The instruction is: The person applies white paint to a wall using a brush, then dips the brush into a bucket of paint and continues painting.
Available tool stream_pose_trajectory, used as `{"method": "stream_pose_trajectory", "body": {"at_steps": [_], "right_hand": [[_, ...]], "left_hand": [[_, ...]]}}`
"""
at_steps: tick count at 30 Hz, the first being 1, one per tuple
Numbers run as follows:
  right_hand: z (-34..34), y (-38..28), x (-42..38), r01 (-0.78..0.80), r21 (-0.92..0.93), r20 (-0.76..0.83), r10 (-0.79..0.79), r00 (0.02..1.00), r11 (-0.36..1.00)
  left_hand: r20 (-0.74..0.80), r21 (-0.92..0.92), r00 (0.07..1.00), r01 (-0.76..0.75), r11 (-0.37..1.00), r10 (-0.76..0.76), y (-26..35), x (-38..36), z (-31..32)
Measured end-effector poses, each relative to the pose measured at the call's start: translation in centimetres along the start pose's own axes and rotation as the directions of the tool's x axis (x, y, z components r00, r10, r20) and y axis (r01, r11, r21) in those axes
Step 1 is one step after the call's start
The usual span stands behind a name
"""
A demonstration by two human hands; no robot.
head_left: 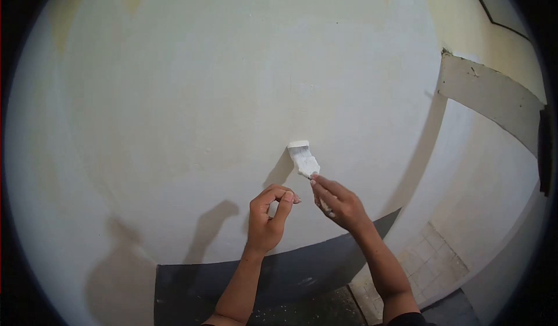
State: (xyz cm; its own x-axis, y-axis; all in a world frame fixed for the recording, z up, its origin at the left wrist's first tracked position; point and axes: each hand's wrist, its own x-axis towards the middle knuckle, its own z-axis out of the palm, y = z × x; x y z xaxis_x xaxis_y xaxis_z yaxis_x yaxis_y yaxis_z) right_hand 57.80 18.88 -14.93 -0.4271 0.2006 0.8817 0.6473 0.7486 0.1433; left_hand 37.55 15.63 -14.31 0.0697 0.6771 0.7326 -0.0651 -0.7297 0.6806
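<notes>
A paintbrush [307,164] covered in white paint has its bristles up against the pale wall [232,105]. My right hand [340,205] grips its handle from below, the fingers pinched round it. To the left of it, my left hand [271,214] is raised in front of the wall with thumb and fingertips brought together. Whether anything small is between those fingertips cannot be made out. The two hands are apart from each other.
Dark grey paint [314,271] covers the lower wall. A grey ledge [488,90] juts out at the right, with a tiled patch [433,259] beneath it. Shadows of the arms and head fall on the left part of the wall. A dark speckled floor [302,314] shows at the bottom.
</notes>
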Motion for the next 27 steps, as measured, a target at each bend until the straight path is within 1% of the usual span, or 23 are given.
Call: {"method": "stream_pose_trajectory", "body": {"at_steps": [4,5,7,10,11,13,15,16,19,20,21,23,24,25,26,27], "right_hand": [[-2.5,1.5,4.2,0.053,-0.083,-0.206,-0.069,0.976,0.995],[-3.1,1.8,5.9,0.078,-0.103,-0.228,-0.100,0.969,0.992],[-3.4,2.9,8.5,0.075,-0.122,-0.228,-0.101,0.968,0.990],[-2.0,4.5,8.8,0.126,-0.114,-0.113,-0.139,0.984,0.985],[-1.6,3.9,8.0,0.120,-0.122,-0.044,-0.127,0.991,0.985],[-0.6,3.0,5.8,0.131,-0.059,0.049,-0.128,0.991,0.990],[-0.9,1.7,3.8,0.144,-0.041,0.160,-0.136,0.978,0.989],[-1.1,1.2,3.2,0.138,-0.027,0.181,-0.131,0.975,0.990],[-3.0,2.3,3.7,0.126,0.116,0.183,-0.146,0.972,0.985],[-3.4,2.7,4.3,0.031,0.174,0.217,-0.069,0.974,0.984],[-4.4,3.0,5.6,0.019,0.219,0.236,-0.071,0.969,0.976],[-5.5,4.8,8.5,-0.012,0.172,0.175,-0.018,0.984,0.985],[-6.5,5.6,10.3,-0.028,0.184,0.140,0.002,0.990,0.982],[-7.3,6.4,12.0,0.035,0.143,0.044,-0.041,0.998,0.989],[-8.2,6.7,13.4,0.048,0.104,-0.050,-0.043,0.998,0.993],[-9.2,6.6,14.5,0.040,0.055,-0.106,-0.034,0.994,0.998]], "left_hand": [[0.006,-0.020,0.999,-0.045,0.999,0.045,0.8,1.3,0.6],[0.021,-0.008,0.997,-0.069,0.998,0.069,1.2,1.8,0.8],[0.051,0.019,0.992,-0.114,0.993,0.113,2.1,3.0,1.2],[0.084,0.046,0.975,-0.211,0.976,0.206,2.6,4.4,1.5],[0.084,0.055,0.975,-0.213,0.976,0.208,2.6,4.5,1.4],[0.077,0.068,0.975,-0.214,0.974,0.209,2.5,4.0,0.8],[0.060,0.064,0.981,-0.189,0.980,0.186,2.3,3.3,0.2],[0.050,0.062,0.983,-0.177,0.982,0.174,2.2,3.1,-0.1],[0.024,0.034,0.990,-0.140,0.990,0.140,1.8,3.1,0.2],[0.015,0.008,0.991,-0.133,0.991,0.133,1.7,3.1,0.3],[0.008,-0.019,0.992,-0.126,0.992,0.126,1.7,3.2,0.4],[0.006,-0.053,0.993,-0.119,0.992,0.119,1.8,3.4,0.7],[0.012,-0.058,0.993,-0.115,0.992,0.116,2.0,3.5,0.9],[0.019,-0.063,0.993,-0.113,0.992,0.115,2.2,3.6,1.1],[0.032,-0.067,0.992,-0.118,0.991,0.120,2.2,3.8,1.2],[0.044,-0.072,0.991,-0.124,0.990,0.128,2.2,3.9,1.4]]}}
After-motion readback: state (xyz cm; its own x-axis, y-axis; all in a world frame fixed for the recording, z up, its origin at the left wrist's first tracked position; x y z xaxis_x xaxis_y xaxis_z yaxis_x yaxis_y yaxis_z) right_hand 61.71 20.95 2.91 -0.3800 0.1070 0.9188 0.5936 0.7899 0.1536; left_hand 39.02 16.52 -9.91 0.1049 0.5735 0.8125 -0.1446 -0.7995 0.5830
